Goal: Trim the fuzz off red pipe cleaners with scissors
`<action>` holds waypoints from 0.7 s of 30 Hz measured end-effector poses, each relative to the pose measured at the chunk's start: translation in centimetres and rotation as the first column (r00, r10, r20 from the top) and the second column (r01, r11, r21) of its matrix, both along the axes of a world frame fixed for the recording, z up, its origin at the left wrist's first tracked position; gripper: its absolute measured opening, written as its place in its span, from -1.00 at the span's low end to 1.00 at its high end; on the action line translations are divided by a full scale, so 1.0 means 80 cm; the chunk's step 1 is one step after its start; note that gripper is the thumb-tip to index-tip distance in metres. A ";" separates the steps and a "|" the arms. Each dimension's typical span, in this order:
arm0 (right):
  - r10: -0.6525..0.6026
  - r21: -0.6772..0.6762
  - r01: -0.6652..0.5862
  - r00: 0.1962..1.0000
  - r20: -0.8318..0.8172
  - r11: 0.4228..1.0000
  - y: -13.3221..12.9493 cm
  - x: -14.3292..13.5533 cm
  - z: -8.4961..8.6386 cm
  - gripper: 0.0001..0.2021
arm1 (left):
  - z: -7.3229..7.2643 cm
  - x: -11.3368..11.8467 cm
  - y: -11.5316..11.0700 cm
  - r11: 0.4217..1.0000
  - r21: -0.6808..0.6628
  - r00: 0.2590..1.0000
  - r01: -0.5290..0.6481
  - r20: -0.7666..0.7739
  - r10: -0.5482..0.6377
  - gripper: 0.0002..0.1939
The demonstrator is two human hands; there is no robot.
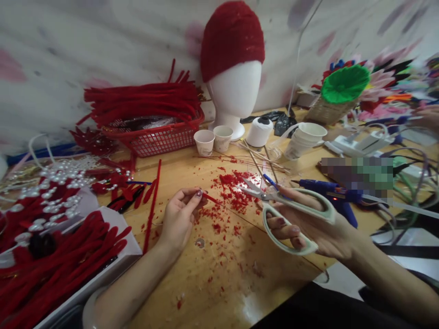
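Between thumb and fingers my left hand pinches a thin red pipe cleaner, whose fuzzy tip points right and whose bare wire seems to trail on toward the lower right. My right hand has its fingers through the pale green handles of a pair of scissors. The blades are parted and point left, a little to the right of the pipe cleaner and apart from it. Red fuzz clippings lie scattered on the table under both hands. A longer red pipe cleaner lies left of my left hand.
A box of red pipe cleaners and white beads are at left. Behind stand a red basket, a foam head, paper cups and a thread spool. A blue glue gun lies right, near cables.
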State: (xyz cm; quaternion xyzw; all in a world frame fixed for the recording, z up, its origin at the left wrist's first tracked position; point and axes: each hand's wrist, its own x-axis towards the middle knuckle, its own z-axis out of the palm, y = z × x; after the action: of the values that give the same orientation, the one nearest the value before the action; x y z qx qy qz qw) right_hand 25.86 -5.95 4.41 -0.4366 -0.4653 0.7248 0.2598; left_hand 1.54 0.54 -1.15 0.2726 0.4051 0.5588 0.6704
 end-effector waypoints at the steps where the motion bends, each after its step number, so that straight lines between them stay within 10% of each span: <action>1: 0.031 0.031 -0.032 0.999 0.041 0.999 -0.003 -0.001 0.001 -0.37 | 0.000 0.000 0.000 1.000 0.004 1.000 0.002 0.005 -0.002 -0.78; 7: -0.025 0.190 -0.024 0.967 0.252 0.981 -0.009 -0.017 -0.005 -0.50 | -0.001 -0.002 -0.002 0.999 0.034 1.000 0.011 0.020 -0.012 -0.77; 17: -0.146 0.006 0.149 0.975 -0.167 0.989 0.008 -0.043 0.017 -0.67 | -0.001 -0.003 -0.003 0.998 0.041 0.999 0.038 -0.013 -0.038 -0.74; 21: 0.167 0.264 -0.122 0.974 -0.154 0.957 0.000 -0.096 0.022 -0.64 | 0.002 -0.002 -0.005 0.999 0.021 0.998 0.044 -0.037 -0.043 -0.74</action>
State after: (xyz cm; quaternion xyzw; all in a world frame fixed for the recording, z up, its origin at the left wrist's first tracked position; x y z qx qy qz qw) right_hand 18.15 -5.93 6.18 -0.2994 -0.5603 0.7119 0.2993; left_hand 1.37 0.17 -0.97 0.2987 0.4052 0.5433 0.6718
